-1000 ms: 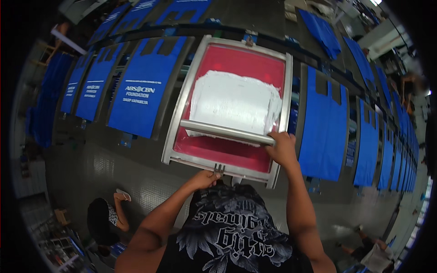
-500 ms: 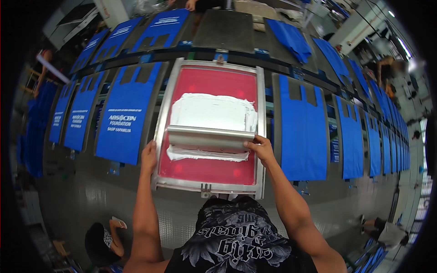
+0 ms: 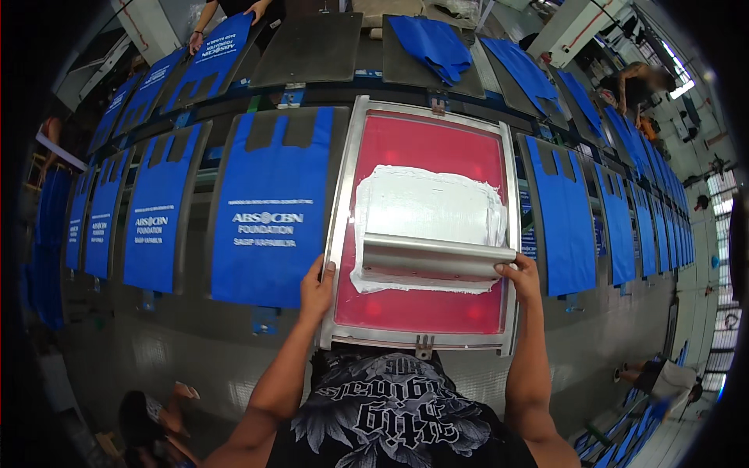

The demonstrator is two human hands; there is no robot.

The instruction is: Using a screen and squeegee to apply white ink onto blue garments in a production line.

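A metal-edged printing screen with red mesh lies in front of me, hiding what is under it. Thick white ink covers the middle of the mesh. Across the lower part of the ink rests a wide metal-handled squeegee. My left hand is closed on the screen's left rail, thumb on top. My right hand pinches the squeegee's right end beside the right rail. Just left of the screen, a blue bag with white print lies flat on a board.
More printed blue bags line the row at left; plain blue bags continue at right. The back row holds a bare dark board and a crumpled blue bag. A co-worker's hands touch a bag at far left. Another person bends at far right.
My hands have carried the screen, squeegee on it, one board to the right. A freshly exposed printed bag now shows at its left. A co-worker's hands have come further into view at the back.
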